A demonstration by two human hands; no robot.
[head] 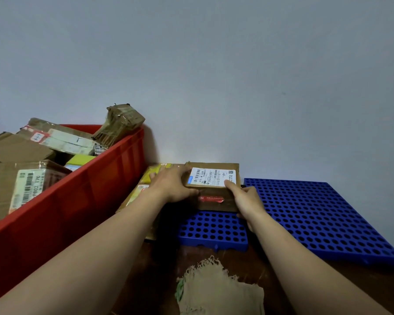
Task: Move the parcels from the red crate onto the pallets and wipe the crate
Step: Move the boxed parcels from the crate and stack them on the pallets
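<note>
My fingers [231,186] clamp the brown parcel [214,187] from both sides, left hand [175,186] and right hand [248,202] on opposite edges, as it sits on the near blue pallet [212,230] beside another parcel. It looks like stiff, light cardboard, its taped faces likely slick; side edges seem safest. The red crate [77,196] remains full; the cloth [218,289] lies on the table.

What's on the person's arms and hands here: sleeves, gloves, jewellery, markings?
Nothing worn that shows. The left hand and right hand are bare, without gloves, rings or watch. Both forearms are uncovered as far as the bottom edge of the picture, with no sleeve, strap or cable in sight. No markings visible.
</note>
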